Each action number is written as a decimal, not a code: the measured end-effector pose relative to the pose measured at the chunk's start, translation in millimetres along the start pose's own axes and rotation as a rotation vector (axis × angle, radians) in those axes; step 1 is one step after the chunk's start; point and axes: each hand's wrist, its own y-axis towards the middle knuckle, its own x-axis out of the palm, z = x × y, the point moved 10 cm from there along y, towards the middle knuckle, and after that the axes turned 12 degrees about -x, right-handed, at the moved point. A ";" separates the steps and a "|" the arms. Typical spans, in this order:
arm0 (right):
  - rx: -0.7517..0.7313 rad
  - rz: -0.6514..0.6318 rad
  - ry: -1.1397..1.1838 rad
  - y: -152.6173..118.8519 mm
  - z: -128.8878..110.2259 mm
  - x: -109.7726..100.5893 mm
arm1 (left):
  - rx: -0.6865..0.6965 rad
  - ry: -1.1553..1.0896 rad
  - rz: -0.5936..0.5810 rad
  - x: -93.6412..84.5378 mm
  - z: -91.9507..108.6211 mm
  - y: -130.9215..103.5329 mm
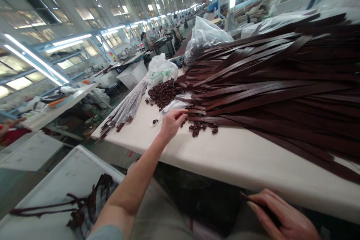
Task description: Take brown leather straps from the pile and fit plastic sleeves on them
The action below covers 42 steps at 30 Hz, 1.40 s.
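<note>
Loops (201,126), small dark brown leather pieces, lie scattered on the pale desk (239,153) just beside the left hand (172,122), whose fingers reach toward them with fingertips curled down onto the desk surface; whether that grip pinches a piece cannot be told. Nearest the camera, below the desk edge, the right hand (281,215) has its grip closed around a dark strap (257,204), its end poking out past the fingers. At the lower left a white bin (64,180) holds a tangle of dark straps and wrapped bundles. Beyond the left hand sits a larger heap of brown loops (163,93) spilling from a white plastic bag (161,70), with a bundle of wrapped straps (126,109) to its left. A great pile of long brown straps (275,78) covers the right of the desk, and a clear bag (204,37) rests behind it.
</note>
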 end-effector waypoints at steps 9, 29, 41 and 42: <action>0.044 0.031 0.154 52.5 -32.2 -10.9 | -0.778 -0.986 -0.114 61.1 -51.5 -146.3; -0.098 0.033 -0.058 65.0 -64.8 6.5 | -0.885 -1.181 -0.169 109.3 -46.1 -210.3; 0.018 -0.073 0.304 61.8 -49.6 16.0 | -0.351 -0.578 -0.274 80.5 -17.9 -184.5; 0.030 -0.075 0.334 60.8 -49.2 17.6 | -0.324 -0.548 -0.288 80.3 -13.8 -183.8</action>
